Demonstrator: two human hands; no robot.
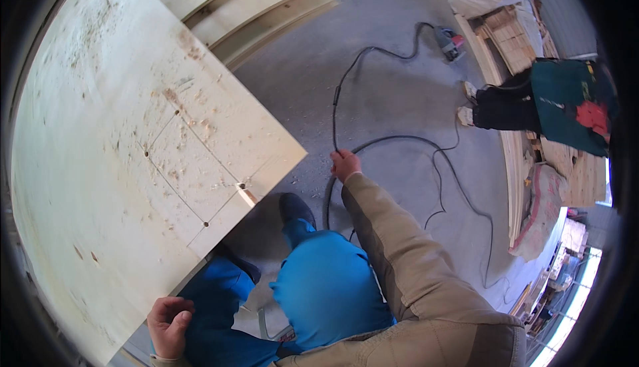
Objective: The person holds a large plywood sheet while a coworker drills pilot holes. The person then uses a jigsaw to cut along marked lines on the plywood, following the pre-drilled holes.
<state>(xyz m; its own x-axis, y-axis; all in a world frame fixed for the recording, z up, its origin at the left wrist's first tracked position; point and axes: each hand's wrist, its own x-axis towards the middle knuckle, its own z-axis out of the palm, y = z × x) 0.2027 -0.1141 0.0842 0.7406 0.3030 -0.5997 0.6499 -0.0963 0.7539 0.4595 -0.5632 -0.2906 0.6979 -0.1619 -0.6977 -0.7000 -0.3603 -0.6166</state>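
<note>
My right hand (346, 164) is closed around a black cable (335, 117) beyond the near corner of the large board. The cable runs from there across the floor to a grey and red power tool (448, 43). At the near edge of the large pale wooden board (86, 187), my left hand (170, 327) has its fingers curled in a loose fist, and I see nothing in it. Drawn lines mark a rectangle on the board, with small dark holes at its corners. Shavings and sawdust lie over the board, and a pale splinter-like strip (246, 195) shows by one hole.
More boards (266, 17) are stacked behind the large one. Further loops of cable (459, 174) lie on the grey floor (399, 100). A person (566, 104) in dark clothes stands at the right, beside stacked timber (509, 37) and a pale sack (542, 214).
</note>
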